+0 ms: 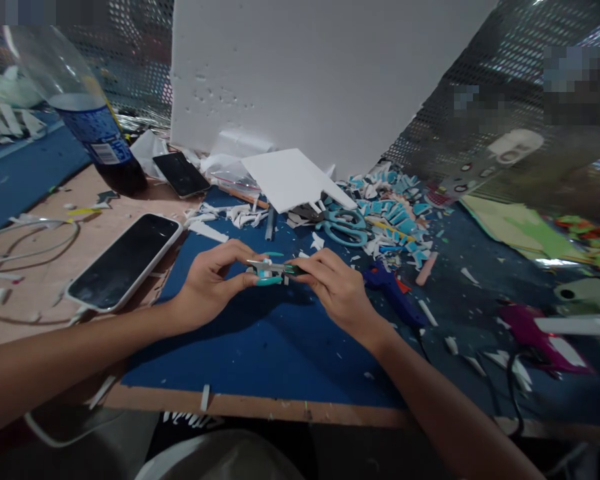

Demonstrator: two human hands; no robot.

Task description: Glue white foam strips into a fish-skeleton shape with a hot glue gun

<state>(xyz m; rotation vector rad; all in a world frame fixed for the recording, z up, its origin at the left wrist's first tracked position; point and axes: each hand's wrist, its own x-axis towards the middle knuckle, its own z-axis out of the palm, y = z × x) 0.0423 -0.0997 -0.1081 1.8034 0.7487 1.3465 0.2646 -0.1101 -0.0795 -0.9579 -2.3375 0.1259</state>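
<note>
My left hand (213, 283) pinches a small teal-and-white piece (269, 281) between thumb and fingers, above the blue mat (280, 347). My right hand (337, 287) is closed around the dark green handle of a small knife (275, 267). Its thin grey blade points left and lies across the piece; whether it cuts in cannot be made out. Just beyond the hands are blue-handled scissors (343, 228) and a white foam sheet (293, 179). A blue glue gun (393, 293) lies right of my right hand.
A white-edged phone (126, 262), a darker phone (181, 175) and a cola bottle (93, 133) occupy the left. Teal-and-white scraps (395, 207) pile up behind. To the right are a magenta glue gun (543, 339) with its cord and green paper (523, 227). A large white board (300, 73) stands behind.
</note>
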